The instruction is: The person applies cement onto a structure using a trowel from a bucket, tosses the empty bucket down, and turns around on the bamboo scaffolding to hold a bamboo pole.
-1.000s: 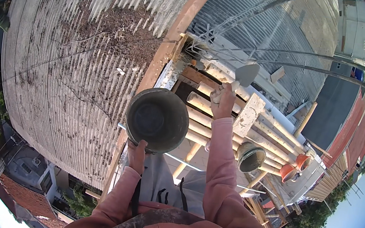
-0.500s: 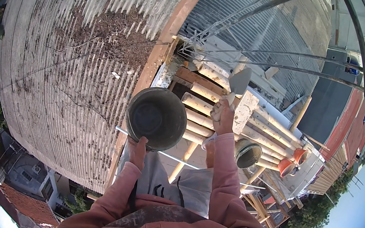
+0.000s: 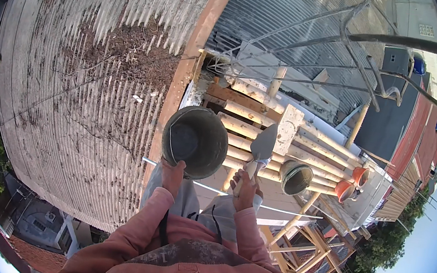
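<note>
Centre frame: left hand grips round dark-grey bucket at rim; right hand holds pale-handled grey metal trowel. Upper left: weathered grey corrugated roof.

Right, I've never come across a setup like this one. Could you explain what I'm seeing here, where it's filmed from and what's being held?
There's no robot here, just a person's two bare hands. The camera is worn on the head and looks down; its fisheye lens bends straight edges near the rim.

The left hand grips a dark bucket by its near edge, with the mouth facing the camera. The right hand holds a trowel by the handle, blade pointing away from the person.

Beyond lies a row of pale poles, with a pale board across them and another bucket further right. A corrugated roof fills the left side.
</note>
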A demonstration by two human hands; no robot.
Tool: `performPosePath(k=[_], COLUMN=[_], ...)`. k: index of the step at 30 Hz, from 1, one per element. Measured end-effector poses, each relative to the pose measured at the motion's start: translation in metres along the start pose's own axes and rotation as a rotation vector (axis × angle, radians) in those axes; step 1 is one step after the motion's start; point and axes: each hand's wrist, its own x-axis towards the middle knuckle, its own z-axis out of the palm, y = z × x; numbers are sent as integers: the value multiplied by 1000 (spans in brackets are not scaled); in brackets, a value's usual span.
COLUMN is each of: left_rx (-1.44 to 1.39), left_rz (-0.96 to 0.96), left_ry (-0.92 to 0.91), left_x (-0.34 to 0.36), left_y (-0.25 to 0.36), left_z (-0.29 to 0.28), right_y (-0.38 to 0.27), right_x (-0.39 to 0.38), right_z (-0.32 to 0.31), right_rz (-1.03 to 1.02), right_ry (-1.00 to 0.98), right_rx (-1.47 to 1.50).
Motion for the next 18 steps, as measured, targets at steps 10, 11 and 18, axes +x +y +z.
performPosePath(k=[10, 11, 18], left_rx=[-24, 6, 169], left_rz=[-175, -180, -115], left_ry=[-369, -417, -648], left_x=[-37, -47, -70], left_y=[59, 74, 117], left_z=[35, 38, 71], right_y=[3, -5, -4], right_x=[-28, -34, -33], right_z=[-16, -15, -31], right_rz=[188, 192, 46], right_ry=[-67, -103, 130], right_rx=[404, 418, 489])
